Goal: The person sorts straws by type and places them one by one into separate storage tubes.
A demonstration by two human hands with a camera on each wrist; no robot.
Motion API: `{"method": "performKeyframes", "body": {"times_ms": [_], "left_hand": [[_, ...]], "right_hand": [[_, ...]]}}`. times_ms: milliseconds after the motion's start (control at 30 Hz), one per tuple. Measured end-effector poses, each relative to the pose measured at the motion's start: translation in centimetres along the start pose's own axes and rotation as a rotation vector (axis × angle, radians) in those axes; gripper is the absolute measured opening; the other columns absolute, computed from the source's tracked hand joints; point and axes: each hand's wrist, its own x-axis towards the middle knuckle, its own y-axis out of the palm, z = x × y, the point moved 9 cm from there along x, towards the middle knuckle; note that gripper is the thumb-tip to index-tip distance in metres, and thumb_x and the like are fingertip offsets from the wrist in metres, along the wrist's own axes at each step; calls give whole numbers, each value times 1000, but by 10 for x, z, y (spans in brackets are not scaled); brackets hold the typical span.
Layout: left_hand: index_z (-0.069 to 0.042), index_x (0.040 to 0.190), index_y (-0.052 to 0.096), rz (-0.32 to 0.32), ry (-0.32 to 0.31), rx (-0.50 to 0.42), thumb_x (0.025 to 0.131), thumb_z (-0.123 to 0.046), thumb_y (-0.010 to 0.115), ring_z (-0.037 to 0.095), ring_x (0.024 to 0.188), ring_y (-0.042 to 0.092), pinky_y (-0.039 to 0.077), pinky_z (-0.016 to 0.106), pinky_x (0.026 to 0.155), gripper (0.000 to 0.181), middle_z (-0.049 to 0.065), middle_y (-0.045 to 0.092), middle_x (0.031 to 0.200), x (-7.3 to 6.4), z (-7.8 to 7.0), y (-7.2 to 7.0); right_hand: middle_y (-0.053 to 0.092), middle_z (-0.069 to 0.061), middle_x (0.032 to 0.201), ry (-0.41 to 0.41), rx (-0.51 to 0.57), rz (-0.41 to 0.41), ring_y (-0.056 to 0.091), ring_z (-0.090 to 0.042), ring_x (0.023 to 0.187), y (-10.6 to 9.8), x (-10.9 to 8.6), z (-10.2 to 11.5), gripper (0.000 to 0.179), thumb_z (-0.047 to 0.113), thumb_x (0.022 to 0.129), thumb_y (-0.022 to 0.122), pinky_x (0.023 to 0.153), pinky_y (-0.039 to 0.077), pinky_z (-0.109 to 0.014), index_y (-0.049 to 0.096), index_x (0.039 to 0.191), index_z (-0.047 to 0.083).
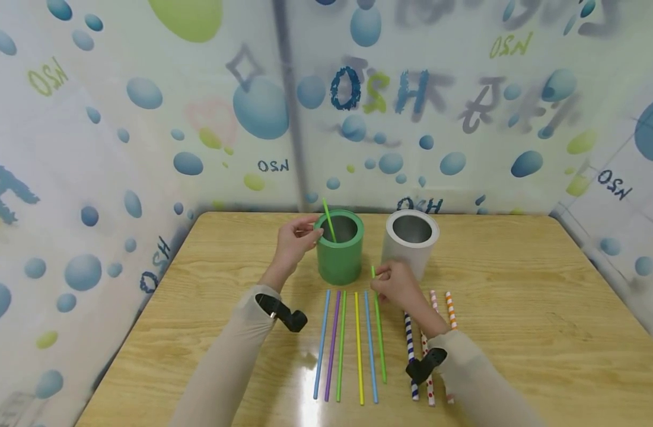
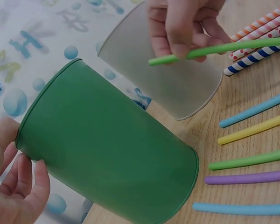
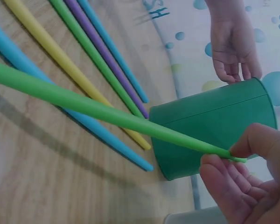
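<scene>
My left hand (image 1: 295, 240) holds the green can (image 1: 339, 261) by its left side at the rim, thumb and fingertips against it. A light green straw (image 1: 328, 220) leans inside that can, its top above the rim. Pinched between thumb and fingers of my right hand (image 1: 400, 284), near its upper end, is another light green straw (image 3: 107, 114), raised off the table in the right wrist view. The right hand is just in front of the white can (image 1: 411, 252). A row of plain straws lies below: blue, purple, green, a yellow straw (image 1: 359, 350) and another blue.
Striped and dotted paper straws, among them a blue-striped straw (image 1: 408, 338) and an orange-striped straw (image 1: 451, 311), lie partly under my right forearm. The wooden table (image 1: 198, 296) ends at a wall covering (image 1: 241, 148) printed with blue and green drops.
</scene>
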Motion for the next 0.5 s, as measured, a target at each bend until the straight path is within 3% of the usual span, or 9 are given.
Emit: {"method": "performKeyframes", "body": {"times_ms": [167, 300, 500], "left_hand": [[-3, 115, 62, -1, -2, -2, 83, -7, 66, 15, 81, 54, 54, 28, 68, 32, 10, 53, 94, 0, 1, -1], [-3, 114, 62, 2, -2, -9, 83, -7, 66, 15, 81, 54, 54, 31, 70, 31, 9, 53, 94, 0, 3, -1], [-2, 114, 62, 6, 17, -19, 83, -6, 66, 15, 80, 54, 54, 35, 71, 32, 9, 53, 92, 3, 3, -1]], "right_hand": [[59, -8, 64, -115, -7, -16, 59, -35, 53, -7, 3, 20, 24, -6, 74, 56, 47, 51, -33, 54, 96, -13], [57, -8, 65, -184, 3, -14, 58, -32, 54, -14, 6, 41, 22, -6, 75, 55, 47, 47, -27, 53, 97, -13], [62, -10, 73, -238, -65, -60, 62, -28, 60, -30, 17, 74, 24, 1, 77, 56, 53, 51, -29, 56, 100, -7]]}}
